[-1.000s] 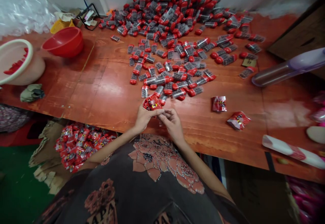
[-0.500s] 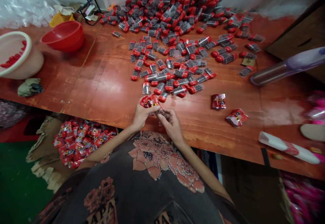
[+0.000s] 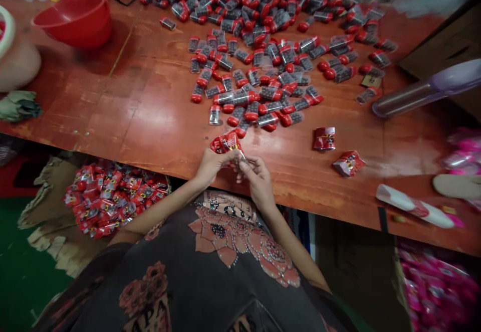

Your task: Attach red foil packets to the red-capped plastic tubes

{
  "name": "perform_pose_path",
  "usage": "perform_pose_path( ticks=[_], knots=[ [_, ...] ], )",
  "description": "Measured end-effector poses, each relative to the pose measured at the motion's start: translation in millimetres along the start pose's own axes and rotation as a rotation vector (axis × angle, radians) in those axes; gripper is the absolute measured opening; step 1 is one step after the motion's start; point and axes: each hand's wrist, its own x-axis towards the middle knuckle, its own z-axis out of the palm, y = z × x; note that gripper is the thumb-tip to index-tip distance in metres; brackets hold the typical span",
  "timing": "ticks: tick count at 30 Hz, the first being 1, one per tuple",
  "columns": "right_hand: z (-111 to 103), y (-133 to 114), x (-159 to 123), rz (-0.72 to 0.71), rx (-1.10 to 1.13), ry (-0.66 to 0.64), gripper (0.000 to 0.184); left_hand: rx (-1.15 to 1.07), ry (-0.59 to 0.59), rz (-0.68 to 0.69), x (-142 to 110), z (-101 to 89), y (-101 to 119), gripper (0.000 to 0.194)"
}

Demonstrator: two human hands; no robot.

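Observation:
A shiny red printed packet (image 3: pixel 227 142) is held over the front of the table, in the fingers of my left hand (image 3: pixel 210 167). My right hand (image 3: pixel 260 175) is closed in a pinch at the lower right edge of the packet, its thumb close to my left thumb. What lies between the right fingertips is small and mostly hidden. Just beyond the hands lie several clear tubes with red caps and dark contents (image 3: pixel 252 111). One small clear container with a red top (image 3: pixel 214 115) stands apart at their left.
A large heap of like tubes (image 3: pixel 259 1) lies behind. Two red packets (image 3: pixel 324 139) and a white tube (image 3: pixel 413 206) are at right, near a purple-clear handled device (image 3: pixel 409 96). A red bowl (image 3: pixel 75 21) stands left. Below the edge, a carton holds red packets (image 3: pixel 112 196).
The view has tilted down and shifted, so the table things sit higher in the picture. Both hands stay together at the red packet, with only small finger movements.

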Motion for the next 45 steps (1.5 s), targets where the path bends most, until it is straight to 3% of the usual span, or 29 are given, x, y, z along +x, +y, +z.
perform_pose_path(
  ticks=[4,14,24,28,35,45],
  knots=[
    [-6,-2,1,0.011,0.015,-0.004,0.026,-0.094,0.017,-0.045,3,-7.4,8,0.031],
    [2,-7,-4,-0.079,-0.055,0.041,0.028,-0.137,0.121,0.104,-1,-6.2,6,0.029],
    [-5,6,-2,-0.05,-0.021,-0.015,0.026,-0.154,0.003,-0.107,-1,-12.5,5,0.035],
    [-5,7,-3,-0.07,-0.008,0.013,0.023,-0.153,0.006,-0.089,-5,-10.4,7,0.039],
    [1,-2,-7,-0.123,-0.051,0.09,0.025,-0.118,0.131,0.058,-8,-5.0,5,0.035],
    [1,3,-3,0.014,0.179,0.006,0.028,-0.141,0.11,0.098,-10,1.5,3,0.034]
  ],
)
